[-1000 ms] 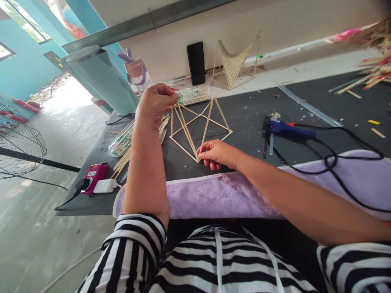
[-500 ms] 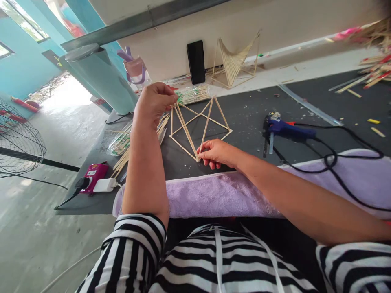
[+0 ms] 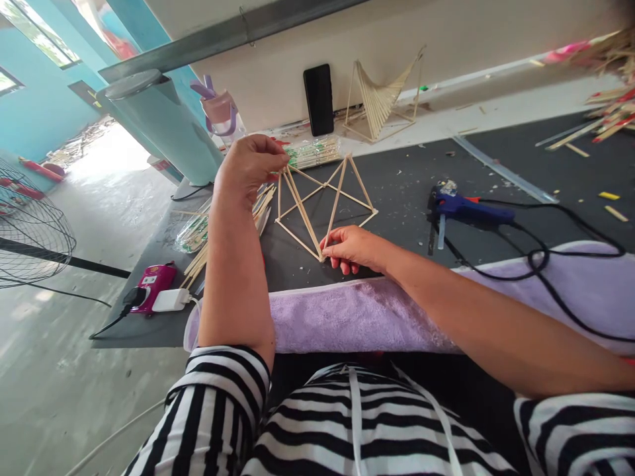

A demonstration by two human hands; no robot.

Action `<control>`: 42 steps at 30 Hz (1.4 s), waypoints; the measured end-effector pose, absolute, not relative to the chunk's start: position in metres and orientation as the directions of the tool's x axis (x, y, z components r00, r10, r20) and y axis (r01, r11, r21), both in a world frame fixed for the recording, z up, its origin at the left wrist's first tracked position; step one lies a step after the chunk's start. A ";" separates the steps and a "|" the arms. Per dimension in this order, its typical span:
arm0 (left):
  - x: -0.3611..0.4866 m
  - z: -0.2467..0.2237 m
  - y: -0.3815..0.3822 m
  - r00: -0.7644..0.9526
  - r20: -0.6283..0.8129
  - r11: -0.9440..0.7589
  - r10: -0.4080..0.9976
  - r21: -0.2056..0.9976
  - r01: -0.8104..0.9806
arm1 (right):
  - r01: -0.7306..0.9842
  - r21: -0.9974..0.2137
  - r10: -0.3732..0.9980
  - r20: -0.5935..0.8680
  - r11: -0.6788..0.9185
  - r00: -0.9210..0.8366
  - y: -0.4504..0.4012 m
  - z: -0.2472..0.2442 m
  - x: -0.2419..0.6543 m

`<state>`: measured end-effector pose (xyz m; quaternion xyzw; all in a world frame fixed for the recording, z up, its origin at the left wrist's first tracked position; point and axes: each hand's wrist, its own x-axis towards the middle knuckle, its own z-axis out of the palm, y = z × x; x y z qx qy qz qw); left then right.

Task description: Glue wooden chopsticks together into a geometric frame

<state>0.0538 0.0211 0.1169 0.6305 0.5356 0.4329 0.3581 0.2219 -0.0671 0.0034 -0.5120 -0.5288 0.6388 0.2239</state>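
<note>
"Both hands worked with a pinching grip. Did you see how thin those sticks were?"

"I did. The left hand (image 3: 253, 162) had thumb and fingertips closed on the top left corner of the stick frame (image 3: 325, 186), and the right hand (image 3: 352, 248) nipped its bottom corner, nearest the person."

"So the frame stood on the dark tabletop (image 3: 397, 238), about mid-picture, just beyond the purple towel (image 3: 347, 317). What worried you?"

"The corners. If a joint was weak, a harder squeeze or uneven pull between the hands could have sprung it apart or skewed the frame. And the black cord (image 3: 538, 264) looped over the towel on the right; a forearm catching it might have dragged the glue gun (image 3: 471, 210) along."

"Could you make out the joints themselves?"

"Not those two. Fingers covered much of them, so I couldn't tell whether the glue had set. Nor could I tell whether the gun was hot."

"And the edges of the view?"

"At the upper right, the stick pile (image 3: 615, 116) was smeared and cut off. At left of centre, the left forearm hid part of the loose sticks (image 3: 198, 264)."
</note>
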 end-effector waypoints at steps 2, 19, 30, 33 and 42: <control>0.052 0.116 0.022 0.062 0.156 -0.168 0.986 0.917 0.363 | 0.259 -0.905 0.828 -0.417 -0.338 -0.375 -0.067 0.003 0.222; 0.041 0.111 0.029 0.158 0.176 -0.222 0.972 0.909 0.353 | 0.323 -0.890 0.818 -0.434 -0.323 -0.378 -0.065 0.003 0.221; 0.039 0.115 0.024 0.146 0.225 -0.264 0.963 0.896 0.358 | 0.357 -0.863 0.821 -0.473 -0.358 -0.319 -0.068 0.007 0.235; 0.036 0.116 0.024 0.155 0.235 -0.276 0.959 0.897 0.345 | 0.396 -0.856 0.802 -0.478 -0.333 -0.359 -0.069 0.012 0.246; 0.033 0.123 0.019 0.144 0.299 -0.331 0.943 0.883 0.333 | 0.201 -0.954 0.870 -0.286 -0.221 -0.402 -0.074 0.021 0.245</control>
